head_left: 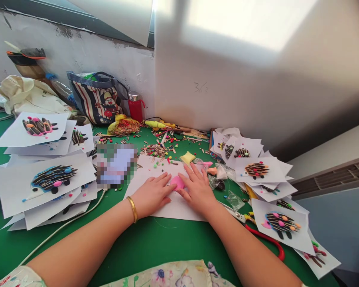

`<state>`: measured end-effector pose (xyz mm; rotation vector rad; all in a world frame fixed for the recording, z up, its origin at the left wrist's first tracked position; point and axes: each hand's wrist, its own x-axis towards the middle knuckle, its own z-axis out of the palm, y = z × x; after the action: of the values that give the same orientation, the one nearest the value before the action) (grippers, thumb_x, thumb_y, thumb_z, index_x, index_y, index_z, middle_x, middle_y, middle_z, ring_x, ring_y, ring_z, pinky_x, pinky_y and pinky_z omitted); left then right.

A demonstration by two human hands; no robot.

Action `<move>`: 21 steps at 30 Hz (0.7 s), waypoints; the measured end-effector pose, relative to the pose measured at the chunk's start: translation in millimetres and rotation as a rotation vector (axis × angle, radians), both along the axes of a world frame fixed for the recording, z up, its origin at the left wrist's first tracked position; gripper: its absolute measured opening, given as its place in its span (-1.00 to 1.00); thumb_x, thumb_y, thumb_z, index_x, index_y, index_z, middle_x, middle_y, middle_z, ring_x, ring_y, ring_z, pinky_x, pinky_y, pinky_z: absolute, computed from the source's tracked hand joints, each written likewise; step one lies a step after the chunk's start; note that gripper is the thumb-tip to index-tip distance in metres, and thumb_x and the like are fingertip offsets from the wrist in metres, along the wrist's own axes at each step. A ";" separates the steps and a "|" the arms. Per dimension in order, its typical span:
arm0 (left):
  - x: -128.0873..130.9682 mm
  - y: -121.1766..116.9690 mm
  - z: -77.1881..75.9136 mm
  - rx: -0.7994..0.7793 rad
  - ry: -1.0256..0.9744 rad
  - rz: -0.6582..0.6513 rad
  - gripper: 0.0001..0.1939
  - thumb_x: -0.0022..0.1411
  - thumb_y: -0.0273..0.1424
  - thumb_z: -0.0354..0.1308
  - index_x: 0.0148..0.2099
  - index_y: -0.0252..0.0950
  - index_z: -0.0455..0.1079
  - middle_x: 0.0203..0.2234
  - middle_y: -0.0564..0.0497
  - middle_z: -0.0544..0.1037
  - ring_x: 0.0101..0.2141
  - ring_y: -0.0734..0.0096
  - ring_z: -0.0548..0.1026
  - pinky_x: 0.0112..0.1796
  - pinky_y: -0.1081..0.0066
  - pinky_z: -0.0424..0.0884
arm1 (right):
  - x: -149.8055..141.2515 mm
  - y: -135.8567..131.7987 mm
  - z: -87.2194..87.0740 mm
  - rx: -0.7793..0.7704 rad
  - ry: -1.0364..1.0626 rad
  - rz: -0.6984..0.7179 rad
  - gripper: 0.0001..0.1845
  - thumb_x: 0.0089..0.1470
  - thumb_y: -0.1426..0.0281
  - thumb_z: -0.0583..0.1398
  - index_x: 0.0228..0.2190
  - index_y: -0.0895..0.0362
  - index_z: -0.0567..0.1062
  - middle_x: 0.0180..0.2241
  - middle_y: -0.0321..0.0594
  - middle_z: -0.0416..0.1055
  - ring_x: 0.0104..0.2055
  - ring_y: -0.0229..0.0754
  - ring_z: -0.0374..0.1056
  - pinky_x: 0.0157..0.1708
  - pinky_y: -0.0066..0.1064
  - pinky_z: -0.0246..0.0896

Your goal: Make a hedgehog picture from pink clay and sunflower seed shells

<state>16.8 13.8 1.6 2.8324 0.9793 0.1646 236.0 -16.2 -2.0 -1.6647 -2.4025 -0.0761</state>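
Note:
A flat lump of pink modelling clay [177, 183] sits on a sheet of white paper [134, 184] in front of me. My left hand [153, 194] lies flat at the lump's left side, fingers stretched out over the paper. On the other side is my right hand [198, 190], its fingers spread and its thumb and fingertips at the clay's right edge. Small green, dark and pink clay balls are scattered on the paper above the left hand. Just beyond the right fingertips is a yellow piece of clay [188, 157]; wrapped white clay [221, 173] lies further right.
Stacks of hedgehog pictures stand left [86, 171] and right [242, 163]. Red-handled scissors [266, 235] lie by my right forearm. A phone [116, 165] with a cable lies left. Sunflower seeds [154, 150], a red flask [135, 107] and a striped bag [92, 99] are at the back.

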 end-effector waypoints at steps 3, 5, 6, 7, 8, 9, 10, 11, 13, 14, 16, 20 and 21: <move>-0.3 -0.2 0.3 -0.002 0.007 0.001 -0.52 0.28 -0.31 0.12 0.23 -0.13 0.21 0.28 -0.20 0.19 0.28 0.00 0.14 0.09 0.00 0.27 | 0.1 -2.1 0.6 -0.013 -0.035 0.023 -0.48 0.24 0.04 0.04 0.11 0.01 0.39 0.33 -0.11 0.02 0.40 0.09 -0.24 0.28 0.22 -0.38; -0.4 -0.3 0.5 0.003 0.015 -0.003 -0.51 0.28 -0.32 0.13 0.23 -0.13 0.20 0.29 -0.20 0.18 0.28 0.00 0.14 0.09 0.01 0.27 | -0.4 -2.2 -0.1 -0.021 -0.049 0.014 -0.47 0.25 0.04 0.03 0.12 0.02 0.38 0.33 -0.09 0.03 0.40 0.09 -0.23 0.27 0.23 -0.37; -0.3 -0.3 0.7 0.005 0.019 -0.004 -0.51 0.28 -0.32 0.13 0.24 -0.13 0.20 0.28 -0.20 0.18 0.27 -0.01 0.14 0.08 0.01 0.27 | -0.5 -1.8 -0.7 -0.024 -0.051 0.007 -0.46 0.25 0.03 0.03 0.13 0.02 0.38 0.33 -0.09 0.04 0.40 0.09 -0.22 0.27 0.23 -0.37; -0.2 -0.3 0.8 0.007 0.024 -0.004 -0.50 0.27 -0.33 0.13 0.24 -0.13 0.20 0.28 -0.21 0.18 0.27 -0.01 0.14 0.08 0.01 0.28 | -0.6 -1.3 -1.4 -0.028 -0.050 0.002 -0.45 0.25 0.02 0.02 0.13 0.02 0.37 0.32 -0.09 0.04 0.40 0.09 -0.22 0.27 0.23 -0.36; 0.0 -0.3 1.0 0.009 0.028 -0.003 -0.49 0.27 -0.33 0.14 0.24 -0.14 0.19 0.28 -0.21 0.19 0.27 -0.01 0.14 0.08 0.02 0.28 | -0.4 -0.8 -1.9 -0.032 -0.046 -0.002 -0.45 0.25 0.02 0.01 0.13 0.03 0.37 0.32 -0.09 0.04 0.40 0.09 -0.21 0.27 0.22 -0.35; 0.2 -0.2 1.3 0.012 0.031 -0.002 -0.49 0.27 -0.33 0.14 0.25 -0.14 0.19 0.28 -0.21 0.19 0.27 -0.01 0.14 0.08 0.02 0.29 | -0.1 -0.3 -2.1 -0.035 -0.041 -0.005 -0.44 0.25 0.01 0.00 0.13 0.03 0.37 0.32 -0.09 0.04 0.40 0.09 -0.21 0.27 0.22 -0.34; 0.4 -0.1 1.5 0.014 0.035 -0.002 -0.49 0.27 -0.33 0.14 0.25 -0.15 0.19 0.28 -0.22 0.19 0.27 -0.01 0.15 0.08 0.02 0.29 | 0.5 -0.1 -2.0 -0.036 -0.036 -0.010 -0.43 0.25 0.01 0.00 0.14 0.04 0.36 0.32 -0.10 0.05 0.39 0.08 -0.20 0.28 0.20 -0.33; 0.5 -0.1 1.8 0.016 0.038 -0.002 -0.50 0.28 -0.32 0.13 0.24 -0.15 0.19 0.28 -0.22 0.19 0.27 -0.01 0.15 0.07 0.01 0.29 | 1.2 -0.3 -1.4 -0.030 -0.032 -0.018 -0.42 0.26 0.02 0.00 0.15 0.06 0.35 0.32 -0.10 0.04 0.39 0.08 -0.20 0.28 0.19 -0.33; 0.7 -0.1 2.6 0.018 0.045 -0.005 -0.50 0.28 -0.31 0.13 0.24 -0.16 0.20 0.28 -0.22 0.18 0.27 -0.02 0.15 0.07 0.01 0.29 | 2.7 -1.5 0.6 -0.007 -0.030 -0.034 -0.41 0.26 0.03 -0.01 0.16 0.10 0.34 0.32 -0.09 0.04 0.40 0.07 -0.20 0.29 0.18 -0.35; 0.7 -0.1 3.0 0.017 0.048 -0.005 -0.51 0.28 -0.31 0.13 0.24 -0.16 0.20 0.29 -0.22 0.18 0.27 -0.02 0.15 0.07 0.01 0.29 | 3.4 -2.5 1.7 0.002 -0.033 -0.033 -0.41 0.26 0.03 0.00 0.16 0.10 0.34 0.33 -0.09 0.03 0.40 0.08 -0.21 0.29 0.18 -0.37; 0.4 -0.2 3.7 0.012 0.052 -0.004 -0.51 0.28 -0.31 0.13 0.24 -0.16 0.20 0.29 -0.22 0.18 0.27 -0.01 0.15 0.08 0.01 0.29 | 4.0 -4.7 3.4 0.000 -0.043 -0.011 -0.43 0.26 0.04 0.01 0.15 0.08 0.35 0.33 -0.10 0.03 0.40 0.09 -0.21 0.29 0.19 -0.38; -0.2 -0.4 4.1 0.008 0.058 -0.004 -0.51 0.28 -0.33 0.12 0.24 -0.15 0.19 0.29 -0.21 0.16 0.27 -0.02 0.14 0.07 0.00 0.29 | 2.7 -5.7 2.3 -0.041 -0.056 0.010 -0.44 0.24 0.04 0.03 0.15 0.05 0.36 0.31 -0.10 0.08 0.39 0.08 -0.19 0.28 0.20 -0.36; -0.3 -0.4 3.7 0.009 0.056 -0.005 -0.51 0.28 -0.33 0.12 0.24 -0.16 0.19 0.30 -0.22 0.16 0.27 -0.02 0.14 0.07 -0.01 0.29 | 2.4 -5.1 1.7 -0.046 -0.055 0.001 -0.44 0.25 0.04 0.03 0.14 0.05 0.36 0.31 -0.10 0.08 0.39 0.08 -0.19 0.28 0.20 -0.35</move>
<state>16.4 13.4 5.4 2.8618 0.9855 0.0906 238.4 -21.3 -0.3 -1.7023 -2.4634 -0.0678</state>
